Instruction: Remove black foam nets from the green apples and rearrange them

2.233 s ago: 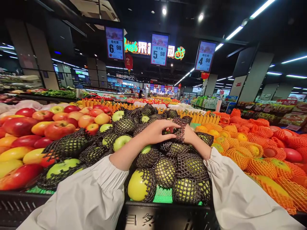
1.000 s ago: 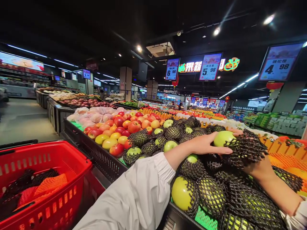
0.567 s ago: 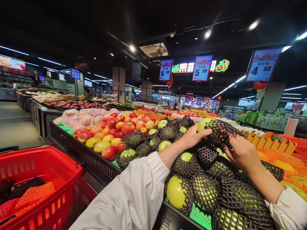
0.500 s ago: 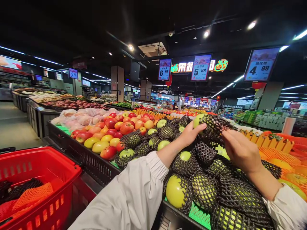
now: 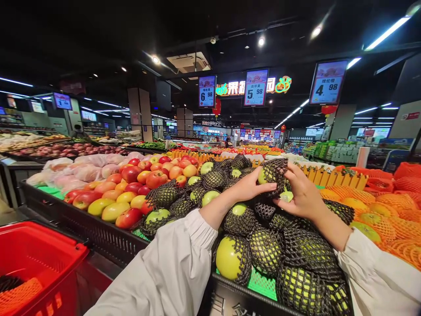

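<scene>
Both forearms reach forward and slant inward from loose white sleeves (image 5: 171, 267), wrists raised over the display. The left hand (image 5: 251, 186) grips a green apple in black foam netting (image 5: 274, 173) from the left, its thumb stretched across the near side. The right hand (image 5: 302, 191) curves around the netting's right side, fingers arched up, thumb lower. The apple sits between the hands, just above the heaped netted green apples (image 5: 265, 250).
</scene>
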Motion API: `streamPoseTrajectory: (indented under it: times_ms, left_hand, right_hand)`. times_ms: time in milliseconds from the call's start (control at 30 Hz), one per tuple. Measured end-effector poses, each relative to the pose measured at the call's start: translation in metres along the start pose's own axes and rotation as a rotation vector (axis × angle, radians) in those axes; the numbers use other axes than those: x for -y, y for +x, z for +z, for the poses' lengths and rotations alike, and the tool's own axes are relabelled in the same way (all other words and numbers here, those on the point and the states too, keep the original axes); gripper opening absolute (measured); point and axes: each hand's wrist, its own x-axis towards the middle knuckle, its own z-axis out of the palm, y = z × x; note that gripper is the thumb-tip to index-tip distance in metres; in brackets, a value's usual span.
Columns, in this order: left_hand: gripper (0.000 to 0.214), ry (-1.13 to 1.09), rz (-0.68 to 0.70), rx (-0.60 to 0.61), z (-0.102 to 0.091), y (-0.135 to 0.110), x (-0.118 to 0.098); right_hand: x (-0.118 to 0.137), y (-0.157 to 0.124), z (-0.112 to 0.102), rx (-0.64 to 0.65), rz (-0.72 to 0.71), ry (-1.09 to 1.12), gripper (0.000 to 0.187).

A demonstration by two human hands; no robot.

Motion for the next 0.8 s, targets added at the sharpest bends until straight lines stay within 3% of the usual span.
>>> streamPoseTrajectory:
  times_ms: [133, 367, 533, 700, 800]
  left_hand:
    - [0.062, 0.096, -0.006, 0.045, -0.003, -0.002, 0.001]
    - [0.066, -0.167, 0.041, 0.056, -0.004, -0.003, 0.0]
    - [0.066, -0.114, -0.003, 0.027, -0.002, -0.002, -0.003]
    - [0.061, -0.068, -0.025, -0.073, -0.002, -0.001, 0.001]
    - [0.064, -0.067, -0.025, -0.101, -0.003, -0.001, 0.004]
  right_hand:
    - [-0.002, -0.001, 0.002, 0.01, -0.001, 0.022, 0.072]
    - [-0.003, -0.007, 0.002, -0.025, 0.079, -0.044, 0.067]
    - [0.003, -0.001, -0.003, -0.038, 0.042, 0.028, 0.061]
    - [0.009, 0.007, -0.013, -0.182, 0.051, 0.122, 0.051]
    - [0.011, 0.011, -0.015, -0.262, 0.11, 0.125, 0.069]
